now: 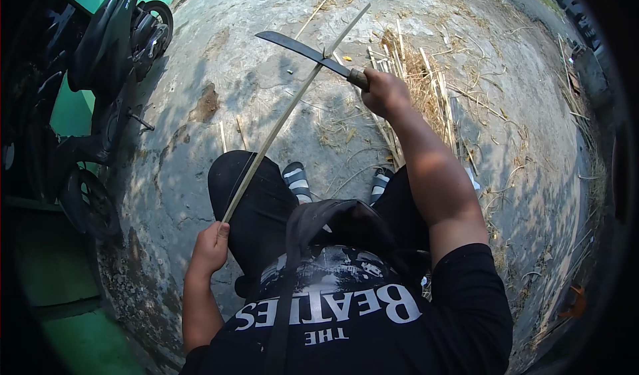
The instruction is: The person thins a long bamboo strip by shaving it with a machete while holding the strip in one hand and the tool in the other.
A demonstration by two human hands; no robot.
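A long pale strip, apparently split bamboo point(276, 130), slants from beside my left knee up and away to the right. Its near end is gripped in my left hand point(211, 247), fingers closed round it. My right hand point(386, 93) is wrapped round the wooden handle of a machete point(293, 45). The dark blade crosses the strip toward its far end and touches or lies just over it, tip pointing left. At the crossing, a small sliver stands up from the strip. My left fingertips are partly hidden behind the thumb.
A pile of split strips and shavings point(426, 85) lies on the concrete beyond my right knee. One thin strip point(319, 9) rests farther ahead. A dark motorbike point(106, 62) stands at the left by a green wall point(80, 345). My sandalled feet point(297, 181) are between my knees.
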